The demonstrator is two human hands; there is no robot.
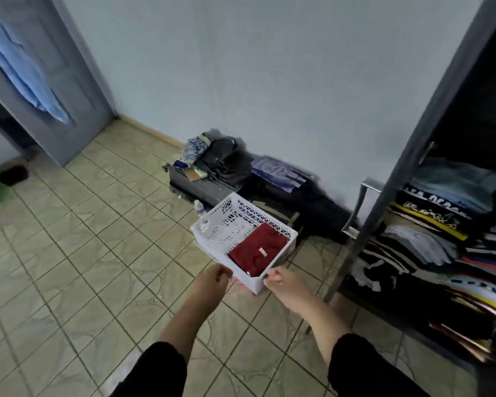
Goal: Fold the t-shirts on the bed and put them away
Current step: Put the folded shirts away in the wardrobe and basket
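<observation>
Head view: the left hand curls its fingers on the near left edge of a white lattice basket, and the right hand pinches the basket's near right corner with its fingers closed on the rim, so both hands hold the basket just below the middle of the frame, above the tiled floor. Both forearms are bare and run down to black sleeves at the bottom edge. A folded dark red t-shirt lies flat in the right half of the basket; the left half shows only the white mesh. Behind the basket, against the pale wall, a dark suitcase lies on the floor with a black bag and a patterned cloth on top. At the right of the frame an open wardrobe shows shelves stacked with folded clothes in many colours. In the upper left a grey door stands with a light blue garment hanging on it.
</observation>
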